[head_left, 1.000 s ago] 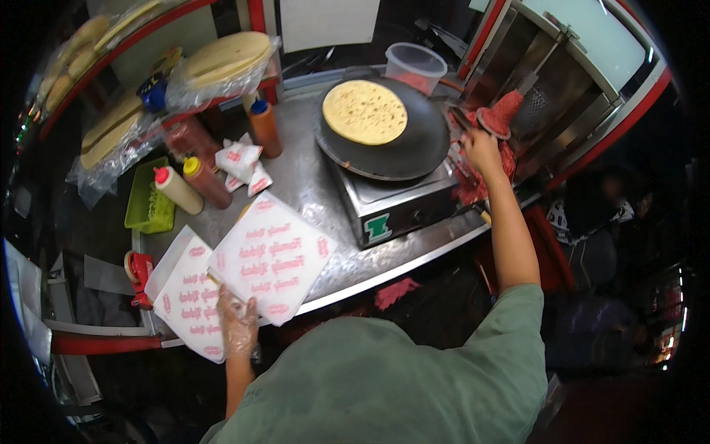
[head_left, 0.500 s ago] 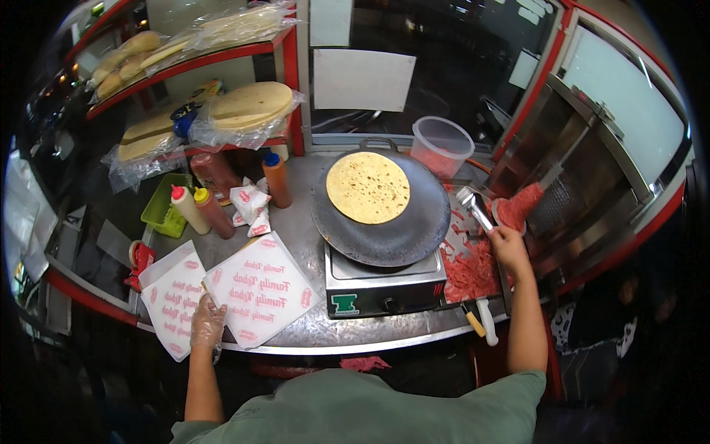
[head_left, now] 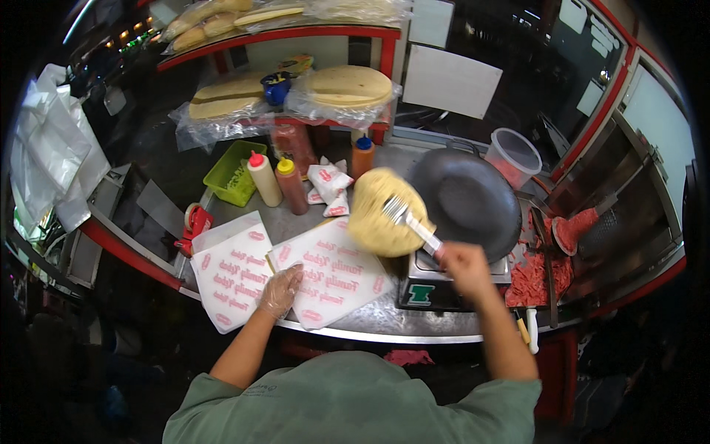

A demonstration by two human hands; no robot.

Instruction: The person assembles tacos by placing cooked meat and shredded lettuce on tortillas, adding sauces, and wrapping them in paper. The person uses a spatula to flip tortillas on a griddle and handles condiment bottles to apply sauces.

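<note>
My right hand (head_left: 462, 268) grips a fork (head_left: 409, 220) whose tines carry a round yellow flatbread (head_left: 381, 213) in the air, between the dark round griddle pan (head_left: 468, 202) and the printed wrapping paper (head_left: 333, 274). My left hand (head_left: 279, 291), in a clear plastic glove, rests flat on that paper's near left edge. A second printed sheet (head_left: 231, 270) lies just left of it on the steel counter (head_left: 384, 322). The pan's surface is bare.
Sauce squeeze bottles (head_left: 265, 179) and sachets (head_left: 328, 183) stand behind the papers, next to a green tray (head_left: 235, 172). Bagged flatbread stacks (head_left: 347, 87) sit on the red shelf. A clear tub (head_left: 512, 157) and red shredded meat (head_left: 534, 277) lie right of the griddle.
The flatbread left the pan and now hangs on the fork toward the paper. My right hand came from the meat area to the fork. My left hand stayed on the paper.
</note>
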